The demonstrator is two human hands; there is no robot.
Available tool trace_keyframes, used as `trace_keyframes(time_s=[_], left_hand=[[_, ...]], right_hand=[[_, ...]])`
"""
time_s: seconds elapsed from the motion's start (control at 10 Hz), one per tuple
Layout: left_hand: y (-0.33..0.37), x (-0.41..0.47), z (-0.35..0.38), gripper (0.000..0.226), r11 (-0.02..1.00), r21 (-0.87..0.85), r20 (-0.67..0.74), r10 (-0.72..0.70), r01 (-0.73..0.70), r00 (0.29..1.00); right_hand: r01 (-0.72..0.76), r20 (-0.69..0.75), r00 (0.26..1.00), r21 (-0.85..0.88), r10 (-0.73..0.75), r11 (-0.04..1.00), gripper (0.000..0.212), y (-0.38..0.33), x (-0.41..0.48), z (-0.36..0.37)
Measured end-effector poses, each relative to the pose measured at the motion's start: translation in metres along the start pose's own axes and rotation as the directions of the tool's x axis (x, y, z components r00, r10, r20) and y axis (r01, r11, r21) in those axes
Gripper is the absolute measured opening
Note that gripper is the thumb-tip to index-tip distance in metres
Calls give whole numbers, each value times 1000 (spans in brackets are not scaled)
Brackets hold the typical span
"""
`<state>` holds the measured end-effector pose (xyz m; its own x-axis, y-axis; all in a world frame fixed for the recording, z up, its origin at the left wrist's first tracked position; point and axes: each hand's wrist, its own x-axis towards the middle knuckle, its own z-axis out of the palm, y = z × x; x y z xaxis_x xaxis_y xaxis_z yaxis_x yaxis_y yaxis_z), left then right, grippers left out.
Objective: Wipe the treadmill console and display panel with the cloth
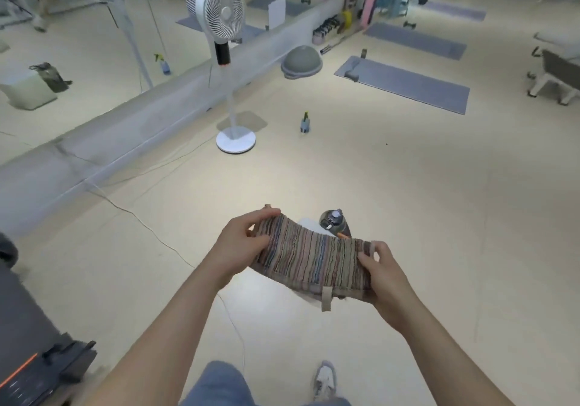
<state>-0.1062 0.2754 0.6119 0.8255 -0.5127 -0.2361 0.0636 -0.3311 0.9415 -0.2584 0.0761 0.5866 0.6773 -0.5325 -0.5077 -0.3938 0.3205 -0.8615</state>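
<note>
A striped multicolour cloth is stretched between both hands in front of me, above the floor. My left hand pinches its left end and my right hand grips its right end. A small loop tag hangs from the cloth's lower edge. A dark machine part with an orange line shows at the bottom left, possibly the treadmill; no console or display is visible.
A white pedestal fan stands ahead with a cable running across the floor. A small spray bottle sits on the floor, and a grey water bottle is just behind the cloth. Exercise mats and a balance dome lie farther off, and a mirror wall runs along the left.
</note>
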Motion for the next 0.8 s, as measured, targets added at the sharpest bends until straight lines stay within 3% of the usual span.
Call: trace_keyframes(time_s=[0.1,0.3,0.6,0.7,0.8], left_hand=[[-49,75,45,60,999,47,-19,-19,20,1000],[-114,190,95,53,967,250,-38,-38,46,999],[-287,382,151,77,942,333,206,-38,-33,978],[-336,429,162,78,892,421,281,42,-162,959],[-372,468,166,72,780,615,221,-27,-118,975]], right_hand=[[13,-46,999,-92,-17,996,13,30,82,-18],[-135,-191,974,-66,120,989,8,80,206,-31],[-203,-286,945,-128,160,971,13,193,420,-20],[-207,-318,939,-221,130,953,15,233,470,-12],[-300,-263,943,-416,202,859,43,255,508,-10]])
